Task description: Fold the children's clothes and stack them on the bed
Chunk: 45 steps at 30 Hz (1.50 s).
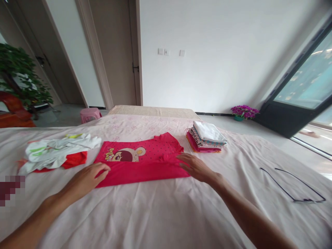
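A pink shirt (145,160) with a cartoon print lies partly folded on the bed sheet (155,214). My left hand (89,178) rests on the shirt's lower left corner, its fingers curled down onto the cloth. My right hand (194,166) lies flat on the shirt's right edge with its fingers stretched out. To the right, a stack of folded clothes (206,136) sits with a white piece on top. A loose heap of white and red clothes (57,152) lies to the left.
A thin black wire hanger (293,185) lies on the sheet at the right. Past the bed stand a pink stool (89,114), a door, a leafy plant (20,74) and a pot of purple flowers (243,112) by the window.
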### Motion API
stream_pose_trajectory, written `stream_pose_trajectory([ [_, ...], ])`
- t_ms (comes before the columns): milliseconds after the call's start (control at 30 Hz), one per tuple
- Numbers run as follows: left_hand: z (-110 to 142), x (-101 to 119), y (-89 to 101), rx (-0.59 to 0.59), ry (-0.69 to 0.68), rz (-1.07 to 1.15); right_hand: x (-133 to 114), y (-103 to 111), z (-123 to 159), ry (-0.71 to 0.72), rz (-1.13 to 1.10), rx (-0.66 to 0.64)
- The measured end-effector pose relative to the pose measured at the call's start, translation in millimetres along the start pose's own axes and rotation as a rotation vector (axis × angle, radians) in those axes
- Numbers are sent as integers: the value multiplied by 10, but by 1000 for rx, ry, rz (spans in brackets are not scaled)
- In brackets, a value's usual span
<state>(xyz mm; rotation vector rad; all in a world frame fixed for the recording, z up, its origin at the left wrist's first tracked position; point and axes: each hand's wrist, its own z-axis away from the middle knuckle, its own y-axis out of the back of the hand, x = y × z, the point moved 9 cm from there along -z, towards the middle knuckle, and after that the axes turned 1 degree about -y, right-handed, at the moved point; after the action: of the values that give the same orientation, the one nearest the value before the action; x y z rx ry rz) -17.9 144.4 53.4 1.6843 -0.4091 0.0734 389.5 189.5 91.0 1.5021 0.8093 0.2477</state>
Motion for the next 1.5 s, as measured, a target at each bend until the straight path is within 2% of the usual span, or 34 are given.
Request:
stream_pose_trajectory([
  [100, -288, 363, -254, 29, -106, 8, -235, -354, -281, 118, 67, -11],
  [167, -377, 455, -429, 75, -137, -70, -272, -592, -408, 136, 122, -20],
  [267, -363, 385, -613, 124, -141, -191, -203, -778, -491, 156, 183, -11],
  [367, -273, 164, -660, 129, -80, -262, -38, -770, -498, 151, 211, 16],
  [500, -196, -181, -589, 156, 76, -307, 249, -684, -532, 77, 219, -1],
  [600, -263, -439, -514, 166, 207, -323, 487, -576, -674, -10, 211, -22],
  [700, -498, -648, -371, 182, 275, -362, 729, -377, -940, -135, 200, 8],
  [833, -961, -814, -166, 197, 239, -336, 1081, -143, -1327, -415, 184, 76],
  [933, -1203, -966, -99, 180, 306, -271, 1227, -121, -1579, -520, 171, 100],
  [1100, -1385, -1138, -177, 87, 402, -220, 1420, -248, -1811, -672, 121, 90],
  [1200, -1438, -1181, -190, 62, 421, -214, 1458, -322, -1858, -691, 45, 68],
  [1333, -1384, -1121, -87, 72, 401, -215, 1350, -285, -1821, -579, -99, 92],
  [1400, -1258, -1025, 33, 126, 357, -206, 1267, -191, -1718, -510, -147, 144],
  [1500, -928, -841, 222, 243, 264, -163, 1141, -50, -1418, -391, -215, 236],
])
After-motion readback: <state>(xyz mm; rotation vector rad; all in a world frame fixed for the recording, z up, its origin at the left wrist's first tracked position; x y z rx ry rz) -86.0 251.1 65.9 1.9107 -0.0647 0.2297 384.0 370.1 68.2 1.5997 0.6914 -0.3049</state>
